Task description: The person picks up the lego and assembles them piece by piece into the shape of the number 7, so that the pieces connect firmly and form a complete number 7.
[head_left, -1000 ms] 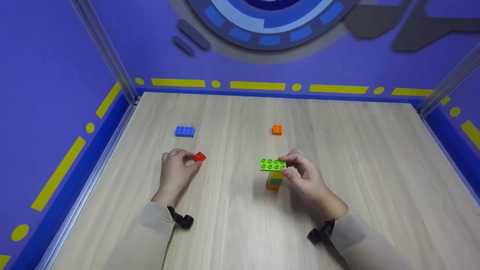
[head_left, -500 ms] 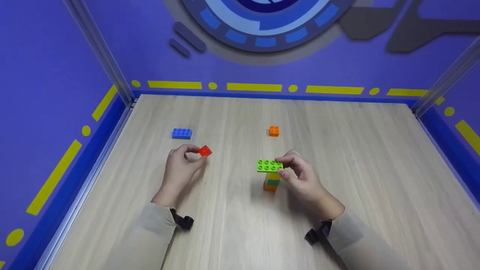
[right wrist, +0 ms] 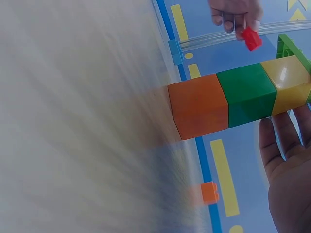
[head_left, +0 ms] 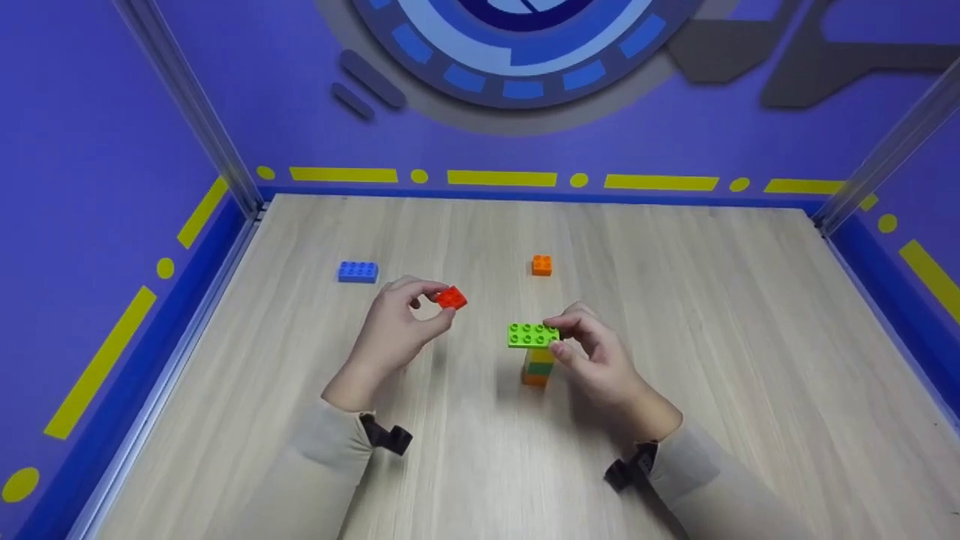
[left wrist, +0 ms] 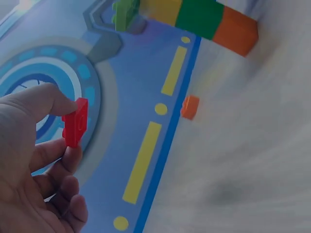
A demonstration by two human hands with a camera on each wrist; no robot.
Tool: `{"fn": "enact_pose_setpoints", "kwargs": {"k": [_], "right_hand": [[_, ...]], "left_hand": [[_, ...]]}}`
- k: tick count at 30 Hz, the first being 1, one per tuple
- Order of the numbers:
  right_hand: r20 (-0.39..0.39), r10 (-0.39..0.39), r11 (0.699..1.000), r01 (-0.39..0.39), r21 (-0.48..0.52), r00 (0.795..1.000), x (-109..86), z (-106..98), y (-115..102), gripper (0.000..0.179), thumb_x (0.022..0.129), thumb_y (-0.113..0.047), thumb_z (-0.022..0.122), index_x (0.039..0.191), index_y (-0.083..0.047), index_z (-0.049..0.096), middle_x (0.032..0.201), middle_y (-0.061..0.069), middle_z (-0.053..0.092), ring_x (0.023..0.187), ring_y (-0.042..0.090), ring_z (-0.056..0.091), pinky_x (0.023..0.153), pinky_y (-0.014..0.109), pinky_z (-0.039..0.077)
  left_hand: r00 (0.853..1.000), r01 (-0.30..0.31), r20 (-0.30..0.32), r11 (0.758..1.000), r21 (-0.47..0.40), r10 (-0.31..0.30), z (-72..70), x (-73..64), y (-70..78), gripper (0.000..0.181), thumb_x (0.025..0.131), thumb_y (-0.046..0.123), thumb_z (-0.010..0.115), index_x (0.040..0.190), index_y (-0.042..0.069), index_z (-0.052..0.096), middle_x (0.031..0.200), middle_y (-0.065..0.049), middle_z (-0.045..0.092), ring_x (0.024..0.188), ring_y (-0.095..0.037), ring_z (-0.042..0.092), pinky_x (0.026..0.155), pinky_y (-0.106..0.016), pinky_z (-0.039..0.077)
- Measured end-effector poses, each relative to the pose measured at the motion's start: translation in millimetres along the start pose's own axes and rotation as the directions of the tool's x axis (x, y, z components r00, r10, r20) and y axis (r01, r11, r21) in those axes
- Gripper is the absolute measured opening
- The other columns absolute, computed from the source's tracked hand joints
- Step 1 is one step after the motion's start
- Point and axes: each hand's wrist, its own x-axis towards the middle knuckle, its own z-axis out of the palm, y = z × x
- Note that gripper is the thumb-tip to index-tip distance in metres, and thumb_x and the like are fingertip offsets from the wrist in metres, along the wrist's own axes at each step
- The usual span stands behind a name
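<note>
Above the pale wood-grain table [head_left: 697,277], the left hand [head_left: 397,322] pinches a small red plastic brick [head_left: 452,298]; the right hand [head_left: 604,364] pinches one end of a flat lime-green studded plastic plate [head_left: 526,337] topping an orange-green-yellow block column [head_left: 538,368]. Both should handle light and stiff, best held by opposite sides.

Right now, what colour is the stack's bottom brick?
The bottom brick is orange, showing best in the right wrist view.

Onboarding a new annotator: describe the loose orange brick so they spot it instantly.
On the wood-grain table, start at the brick tower whose light green top the right hand pinches, and look past it toward the back wall. The loose orange brick sits there: small, square, four studs on top. The tower's orange base has other blocks stacked on it; this one stands alone.
</note>
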Motion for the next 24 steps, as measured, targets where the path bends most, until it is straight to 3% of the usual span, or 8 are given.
{"fn": "enact_pose_setpoints", "kwargs": {"k": [12, 19, 24], "right_hand": [[0.0, -0.002, 1.0, 0.002, 0.004, 1.0, 1.0, 0.6, -0.8, 0.031, 0.096, 0.008, 0.063, 0.124, -0.005, 0.067, 0.108, 0.013, 0.061, 0.102, 0.02, 0.062, 0.097, 0.025, 0.052], [-0.002, -0.016, 1.0, 0.016, -0.011, 1.0, 1.1, -0.1, -1.5, 0.033, 0.095, 0.01, 0.065, 0.124, -0.004, 0.067, 0.108, 0.013, 0.061, 0.101, 0.02, 0.062, 0.096, 0.025, 0.053], [0.002, -0.005, 1.0, 0.005, -0.01, 1.0, 1.2, -0.4, -0.4, 0.032, 0.096, 0.009, 0.064, 0.125, -0.003, 0.066, 0.109, 0.013, 0.061, 0.101, 0.02, 0.063, 0.098, 0.025, 0.053]], "left_hand": [[0.992, 0.031, 0.122, 0.996, -0.086, -0.02, 15.5, -7.6, 22.1, 0.027, 0.089, 0.029, 0.078, 0.115, 0.029, 0.074, 0.106, 0.012, 0.072, 0.094, -0.022, 0.062, 0.071, -0.032, 0.051], [0.968, 0.052, 0.25, 0.987, -0.152, -0.012, 21.9, -10.9, 24.2, 0.029, 0.09, 0.027, 0.079, 0.119, 0.029, 0.074, 0.102, 0.01, 0.074, 0.083, -0.015, 0.061, 0.062, -0.024, 0.049], [0.955, 0.073, 0.296, 0.976, -0.203, -0.009, 24.5, -11.9, 24.9, 0.032, 0.089, 0.025, 0.081, 0.12, 0.031, 0.074, 0.101, 0.005, 0.073, 0.086, -0.017, 0.061, 0.069, -0.025, 0.05]]}}
